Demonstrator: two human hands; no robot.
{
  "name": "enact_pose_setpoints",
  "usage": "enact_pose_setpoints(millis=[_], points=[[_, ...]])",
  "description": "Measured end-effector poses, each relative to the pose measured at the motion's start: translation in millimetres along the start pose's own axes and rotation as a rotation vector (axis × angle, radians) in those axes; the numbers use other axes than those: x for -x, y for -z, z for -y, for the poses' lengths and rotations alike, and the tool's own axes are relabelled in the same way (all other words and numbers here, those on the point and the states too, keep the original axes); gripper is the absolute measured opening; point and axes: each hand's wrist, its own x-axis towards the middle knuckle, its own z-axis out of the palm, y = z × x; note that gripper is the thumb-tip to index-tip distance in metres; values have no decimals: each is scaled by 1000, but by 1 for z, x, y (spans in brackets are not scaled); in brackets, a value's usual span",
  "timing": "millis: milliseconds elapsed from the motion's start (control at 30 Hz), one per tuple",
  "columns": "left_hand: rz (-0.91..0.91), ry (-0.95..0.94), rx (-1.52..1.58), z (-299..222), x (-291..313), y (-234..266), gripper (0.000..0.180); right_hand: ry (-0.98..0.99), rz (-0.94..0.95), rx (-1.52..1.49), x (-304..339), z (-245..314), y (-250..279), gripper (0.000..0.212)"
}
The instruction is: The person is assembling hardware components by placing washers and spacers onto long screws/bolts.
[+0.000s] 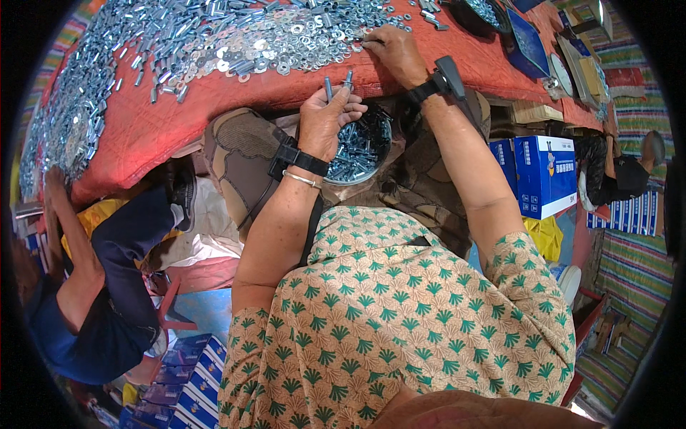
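My left hand point(327, 118) is closed around two shiny metal anchor bolts point(329, 87), which stick up past the fingers in front of the table edge. Below it, between my knees, sits a round bucket point(388, 146) holding many metal bolts point(350, 157). My right hand point(396, 53) rests at the edge of the spread of flat washers point(268, 51), its thumb and fingertips pinched together. Whatever lies in that pinch is too small to make out. Loose metal sleeves point(153, 71) cover the table left of the washers.
A red cloth point(136, 132) covers the table. At the far right stand a dark bowl point(486, 16) and a blue tray point(527, 43). Blue and white boxes point(547, 175) are stacked by my right side. A co-worker point(93, 279) sits at the left, arm at the table.
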Motion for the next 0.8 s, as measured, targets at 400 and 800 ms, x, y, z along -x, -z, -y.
enact_pose_setpoints(millis=[400, 800], points=[[12, 23, -6, 1, -3, -1, 19, -322, 77, -456, 7, 35, 32, 13], [66, 0, 40, 5, -1, -4, 18, 193, 89, -168, 35, 76, 35, 13]])
